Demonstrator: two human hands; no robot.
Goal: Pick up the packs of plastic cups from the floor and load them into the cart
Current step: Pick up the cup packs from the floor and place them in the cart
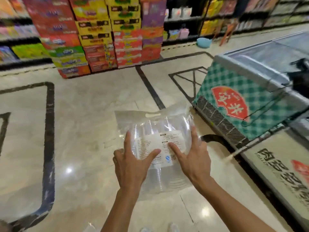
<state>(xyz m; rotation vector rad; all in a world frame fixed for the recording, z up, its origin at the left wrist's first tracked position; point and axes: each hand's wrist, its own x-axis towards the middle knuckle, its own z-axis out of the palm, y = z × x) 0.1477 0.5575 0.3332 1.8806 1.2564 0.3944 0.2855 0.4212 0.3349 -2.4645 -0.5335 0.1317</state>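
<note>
Scene: A person in a supermarket aisle holds a clear pack of plastic cups [158,148] out in front of the body, above the polished marble floor [83,131].
Landmark: The chest freezer [242,104], with its green checked side panel and red fan emblem, stands to the right; every place below is told from it.
Pack: Lifted off the floor, just left of the freezer's near corner, label side up, its cut-out handle at the far edge.
Left hand: The left hand [132,164] grips the pack's side farther from the freezer, thumb laid across the white label, fingers going out of sight round the edge.
Right hand: The right hand [194,156] grips the side nearer the freezer the same way, thumb on the label, forefinger stretched along the wrap.
Cart: No cart can be made out with certainty; a dark wire frame at the freezer's far right side may belong to one.
Background: Stacked colourful cartons [100,39] stand well beyond the freezer's left.
Risk: The wrap looks slick and loose, so the pack could slide out of a side-only hold during the swing toward the cart; it might also clip the freezer's corner, and the glossy floor invites a slip.
</note>
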